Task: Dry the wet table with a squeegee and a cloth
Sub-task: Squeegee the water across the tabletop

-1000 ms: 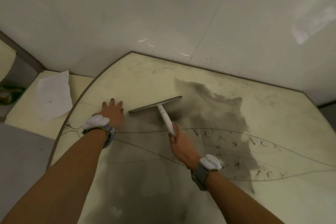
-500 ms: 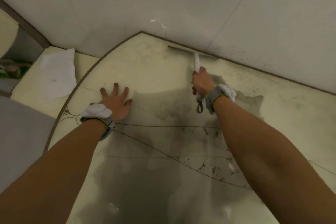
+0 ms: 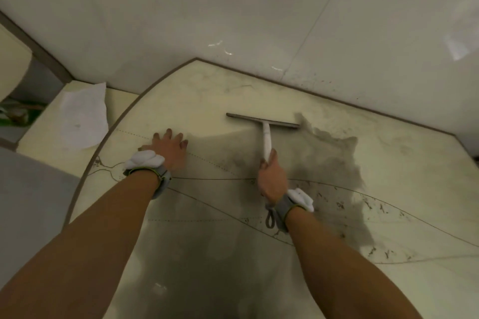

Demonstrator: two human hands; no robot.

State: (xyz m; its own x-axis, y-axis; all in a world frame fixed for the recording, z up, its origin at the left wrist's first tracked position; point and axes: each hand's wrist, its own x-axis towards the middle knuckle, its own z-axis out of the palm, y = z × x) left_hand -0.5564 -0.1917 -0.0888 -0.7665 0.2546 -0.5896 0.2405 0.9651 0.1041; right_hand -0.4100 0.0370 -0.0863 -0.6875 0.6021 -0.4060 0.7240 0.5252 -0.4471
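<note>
- A person's right hand (image 3: 272, 179) wraps its fingers round the white handle of a grey-bladed squeegee (image 3: 266, 137) on the pale, veined stone counter (image 3: 388, 163).
- The blade (image 3: 248, 118) lies beyond that hand, its long axis left to right.
- The left hand (image 3: 168, 147) presses flat on the counter, fingers spread.
- A crumpled white cloth (image 3: 83, 116) lies far left on a side ledge (image 3: 36, 137), nearer the left hand.

Dim light, wall glare, shadows, bent edges
</note>
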